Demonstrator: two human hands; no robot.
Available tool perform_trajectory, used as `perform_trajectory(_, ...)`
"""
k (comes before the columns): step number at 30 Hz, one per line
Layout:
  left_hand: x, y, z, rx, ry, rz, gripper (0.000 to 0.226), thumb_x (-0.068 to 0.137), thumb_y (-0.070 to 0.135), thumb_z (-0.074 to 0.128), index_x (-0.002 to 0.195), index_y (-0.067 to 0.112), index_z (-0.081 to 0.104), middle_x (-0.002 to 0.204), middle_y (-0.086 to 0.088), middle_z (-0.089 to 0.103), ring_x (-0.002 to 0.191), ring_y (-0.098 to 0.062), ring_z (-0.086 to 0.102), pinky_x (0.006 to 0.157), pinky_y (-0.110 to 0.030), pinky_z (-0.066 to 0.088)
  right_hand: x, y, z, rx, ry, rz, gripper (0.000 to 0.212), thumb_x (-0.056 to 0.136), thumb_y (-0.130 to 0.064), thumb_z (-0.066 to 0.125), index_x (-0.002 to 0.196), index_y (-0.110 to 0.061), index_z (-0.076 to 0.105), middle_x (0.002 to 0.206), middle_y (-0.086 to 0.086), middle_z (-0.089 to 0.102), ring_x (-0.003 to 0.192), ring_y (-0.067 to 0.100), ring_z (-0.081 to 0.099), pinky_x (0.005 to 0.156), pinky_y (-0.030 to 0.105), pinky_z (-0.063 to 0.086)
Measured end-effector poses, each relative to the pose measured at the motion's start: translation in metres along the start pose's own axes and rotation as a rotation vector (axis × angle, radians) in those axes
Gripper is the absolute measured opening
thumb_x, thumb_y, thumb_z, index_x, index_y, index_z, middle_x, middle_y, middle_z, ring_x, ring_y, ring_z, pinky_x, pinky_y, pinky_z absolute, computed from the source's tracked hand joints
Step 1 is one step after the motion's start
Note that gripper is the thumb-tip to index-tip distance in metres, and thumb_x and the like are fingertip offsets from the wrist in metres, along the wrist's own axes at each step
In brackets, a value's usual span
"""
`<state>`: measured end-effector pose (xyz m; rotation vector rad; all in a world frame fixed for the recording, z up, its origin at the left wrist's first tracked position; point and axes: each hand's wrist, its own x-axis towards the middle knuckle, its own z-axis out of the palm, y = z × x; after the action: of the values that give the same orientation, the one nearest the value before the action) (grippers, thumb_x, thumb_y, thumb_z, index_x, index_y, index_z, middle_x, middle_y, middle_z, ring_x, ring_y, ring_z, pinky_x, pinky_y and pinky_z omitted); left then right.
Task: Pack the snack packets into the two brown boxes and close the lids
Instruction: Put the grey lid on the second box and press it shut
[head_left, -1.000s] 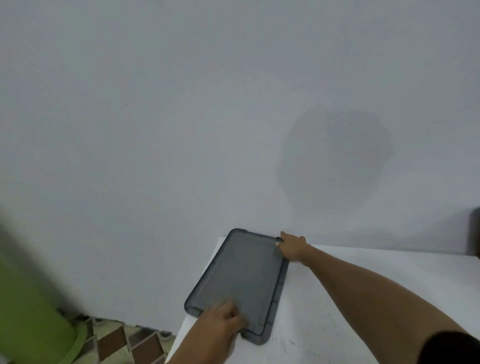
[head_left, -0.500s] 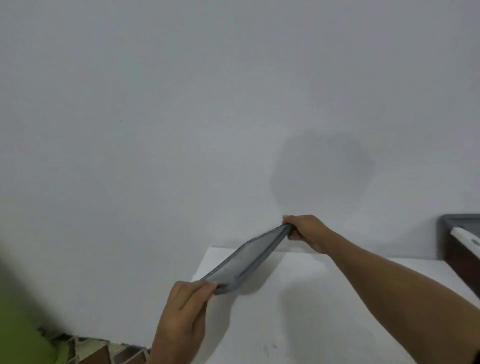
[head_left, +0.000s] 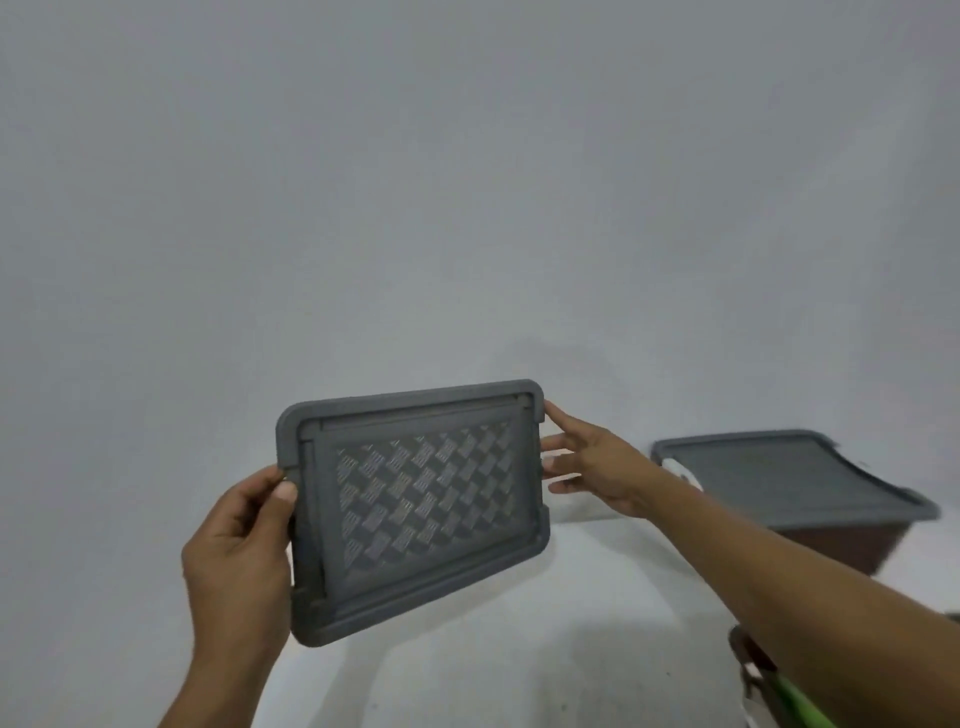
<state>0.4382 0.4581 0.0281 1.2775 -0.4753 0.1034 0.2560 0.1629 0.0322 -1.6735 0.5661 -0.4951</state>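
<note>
Head | lid (head_left: 415, 512) aloft | left hand (head_left: 236, 551) grips | right hand (head_left: 597, 473) touches opposite edge

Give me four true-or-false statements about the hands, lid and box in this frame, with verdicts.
1. The left hand grips the lid by its edge. True.
2. The lid lies flat on the table. False: it is held up off it, its patterned face toward the camera.
3. A second lid sits on the box. True.
4. The right hand holds a snack packet. False: its straight fingers touch the lid's right edge.
</note>
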Motion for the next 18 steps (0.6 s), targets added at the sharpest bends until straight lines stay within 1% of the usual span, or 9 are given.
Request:
perform_trajectory(2, -0.027, 0.006, 0.022, -0.038, -0.012, -0.031, 0.019, 0.098, 0.016, 0.065, 0.114, 0.021, 0.075, 0.107, 0.001, 0.076, 0.092, -0.017, 0.069, 0.082, -0.033, 0.059, -0.025, 0.007, -0.03, 0.034, 0.07, -0.041, 0.069, 0.093, 0.004, 0.064, 0.143, -0.041, 0.049, 0.115, 0.01, 0.073, 0.093, 0.021, 0.069, 0.083, 0.035, 0.058)
perform_trajectory(4, -0.053, 0.012, 0.045, -0.059, -0.039, -0.049, 0.022, 0.099, 0.022, 0.065, 0.119, 0.025, 0.075, 0.11, 0.007, 0.076, 0.095, -0.018, 0.071, 0.085, -0.036, 0.058, -0.051, 0.012, -0.062, 0.104, 0.136, -0.049, 0.06, 0.09, 0.006, 0.066, 0.139, -0.027, 0.058, 0.106, 0.01, 0.074, 0.087, 0.018, 0.067, 0.076, 0.03, 0.055)
perform_trajectory(7, -0.09, 0.023, 0.08, -0.031, -0.13, -0.034, 0.026, 0.1, 0.029, 0.063, 0.124, 0.034, 0.072, 0.113, 0.012, 0.076, 0.093, -0.019, 0.071, 0.08, -0.039, 0.059, -0.093, 0.017, -0.116, 0.164, 0.214, -0.038, 0.043, 0.088, 0.007, 0.069, 0.127, -0.011, 0.065, 0.1, 0.009, 0.074, 0.082, 0.014, 0.07, 0.067, 0.025, 0.055)
perform_trajectory(8, -0.103, 0.026, 0.091, -0.02, -0.169, -0.033, 0.027, 0.101, 0.029, 0.062, 0.126, 0.036, 0.071, 0.113, 0.013, 0.076, 0.09, -0.016, 0.07, 0.076, -0.036, 0.059, -0.108, 0.018, -0.133, 0.156, 0.235, -0.034, 0.038, 0.087, 0.005, 0.069, 0.122, -0.01, 0.067, 0.1, 0.008, 0.073, 0.08, 0.012, 0.07, 0.066, 0.023, 0.055)
perform_trajectory(10, -0.13, 0.027, 0.114, -0.005, -0.237, -0.065, 0.029, 0.102, 0.027, 0.06, 0.128, 0.035, 0.07, 0.108, 0.014, 0.077, 0.077, -0.012, 0.065, 0.062, -0.028, 0.057, -0.141, 0.018, -0.168, 0.142, 0.272, -0.022, 0.029, 0.088, 0.003, 0.069, 0.115, -0.009, 0.068, 0.097, 0.006, 0.074, 0.077, 0.008, 0.07, 0.065, 0.022, 0.056)
perform_trajectory(12, -0.147, 0.028, 0.13, 0.017, -0.313, -0.108, 0.031, 0.102, 0.022, 0.058, 0.129, 0.033, 0.07, 0.096, 0.005, 0.075, 0.066, -0.015, 0.053, 0.05, -0.026, 0.047, -0.165, 0.014, -0.192, 0.162, 0.306, -0.016, 0.023, 0.09, 0.001, 0.068, 0.111, -0.008, 0.069, 0.09, 0.003, 0.075, 0.074, 0.008, 0.069, 0.065, 0.022, 0.055)
perform_trajectory(15, -0.183, 0.023, 0.156, 0.089, -0.475, -0.2, 0.036, 0.098, 0.013, 0.059, 0.126, 0.033, 0.07, 0.086, -0.007, 0.068, 0.068, -0.019, 0.05, 0.054, -0.032, 0.043, -0.21, 0.02, -0.233, 0.153, 0.348, 0.024, 0.018, 0.09, -0.002, 0.068, 0.107, -0.007, 0.072, 0.085, 0.003, 0.075, 0.074, 0.012, 0.067, 0.072, 0.026, 0.054)
perform_trajectory(17, -0.205, 0.02, 0.169, 0.118, -0.57, -0.25, 0.03, 0.095, 0.009, 0.064, 0.119, 0.025, 0.074, 0.081, -0.01, 0.07, 0.065, -0.023, 0.053, 0.055, -0.034, 0.045, -0.239, 0.031, -0.257, 0.129, 0.408, 0.057, 0.019, 0.089, -0.003, 0.07, 0.108, -0.003, 0.072, 0.086, 0.006, 0.074, 0.073, 0.014, 0.065, 0.071, 0.026, 0.053)
perform_trajectory(18, -0.215, 0.018, 0.174, 0.138, -0.599, -0.267, 0.022, 0.094, 0.009, 0.067, 0.112, 0.02, 0.076, 0.08, -0.011, 0.073, 0.063, -0.024, 0.055, 0.054, -0.034, 0.046, -0.254, 0.038, -0.266, 0.118, 0.439, 0.078, 0.02, 0.088, -0.003, 0.071, 0.108, -0.002, 0.073, 0.086, 0.006, 0.074, 0.07, 0.013, 0.066, 0.068, 0.023, 0.053)
